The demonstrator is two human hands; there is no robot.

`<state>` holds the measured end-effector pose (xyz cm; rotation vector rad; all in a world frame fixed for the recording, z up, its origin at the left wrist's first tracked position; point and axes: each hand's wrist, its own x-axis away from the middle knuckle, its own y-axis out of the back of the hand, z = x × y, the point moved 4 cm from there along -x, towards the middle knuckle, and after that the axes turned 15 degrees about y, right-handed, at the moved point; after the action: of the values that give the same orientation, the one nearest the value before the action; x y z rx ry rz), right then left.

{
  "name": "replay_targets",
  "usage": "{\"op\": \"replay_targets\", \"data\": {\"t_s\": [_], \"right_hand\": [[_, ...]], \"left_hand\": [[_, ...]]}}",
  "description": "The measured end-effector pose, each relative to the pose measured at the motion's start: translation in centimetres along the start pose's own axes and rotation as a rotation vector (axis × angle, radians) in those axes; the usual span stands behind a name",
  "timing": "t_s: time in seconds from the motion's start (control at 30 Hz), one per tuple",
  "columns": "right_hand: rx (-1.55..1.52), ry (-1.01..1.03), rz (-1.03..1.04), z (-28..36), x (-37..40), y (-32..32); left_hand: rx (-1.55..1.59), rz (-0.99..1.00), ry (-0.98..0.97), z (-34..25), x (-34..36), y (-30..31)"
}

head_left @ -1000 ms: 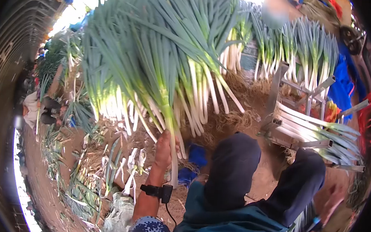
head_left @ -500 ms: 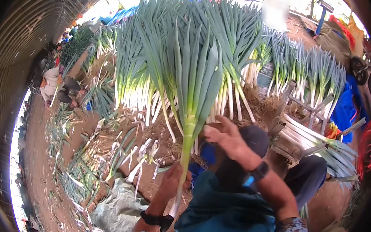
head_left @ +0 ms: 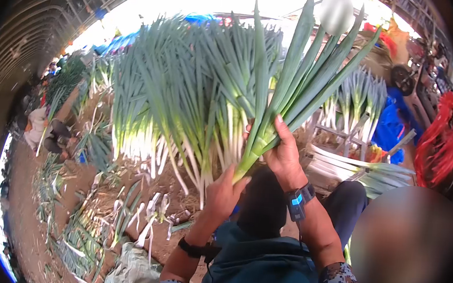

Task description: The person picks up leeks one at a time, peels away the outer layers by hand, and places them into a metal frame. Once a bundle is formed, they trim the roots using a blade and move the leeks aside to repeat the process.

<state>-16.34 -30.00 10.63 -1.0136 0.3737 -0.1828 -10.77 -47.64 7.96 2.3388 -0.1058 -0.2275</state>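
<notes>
A large green onion [head_left: 258,145] leans up and to the right in front of me, its broad leaves fanned out. My left hand [head_left: 223,193] is wrapped round its pale lower stalk, and the root end is hidden. Higher up, my right hand [head_left: 285,154] grips the onion where the leaves split, thumb on the near side. Just behind stands a dense row of green onions [head_left: 160,99] with white stalks at the bottom.
Peeled leaf scraps [head_left: 92,226] litter the soil at left, near a pale sack [head_left: 134,270]. On the right, onions [head_left: 336,163] lie in a wooden rack [head_left: 352,135], with red strings [head_left: 442,140] beyond. A person [head_left: 44,130] crouches far left.
The onion has gone from upright to tilted right and sits higher. My right hand, earlier beside it, has taken hold of it. My left hand has moved up. The view has shifted right.
</notes>
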Motion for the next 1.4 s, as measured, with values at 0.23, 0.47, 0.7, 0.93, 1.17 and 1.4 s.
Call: {"op": "replay_targets", "data": {"t_s": [0.23, 0.47, 0.7, 0.93, 1.17, 1.4], "right_hand": [[-0.012, 0.121, -0.046, 6.1, -3.0, 4.5], [0.0, 0.176, -0.084, 10.1, -4.5, 8.2], [-0.094, 0.246, -0.108, 15.5, -5.8, 14.7], [-0.232, 0.293, -0.16, 14.4, -6.0, 15.1], [0.04, 0.352, -0.103, 16.4, -3.5, 14.2], [-0.032, 0.328, -0.211, 18.4, -1.0, 15.1]], "left_hand": [[0.518, 0.623, 0.191, -2.1, -6.3, -7.4], [0.573, 0.715, 0.305, -2.4, -9.2, -9.5], [-0.164, 0.072, 0.044, 5.9, -11.5, 0.4], [-0.157, 0.32, -0.185, -10.3, -4.9, -8.6], [-0.123, 0.117, -0.299, -11.4, -5.0, -10.6], [-0.293, -0.18, -0.619, -14.1, -3.7, -11.9]]}}
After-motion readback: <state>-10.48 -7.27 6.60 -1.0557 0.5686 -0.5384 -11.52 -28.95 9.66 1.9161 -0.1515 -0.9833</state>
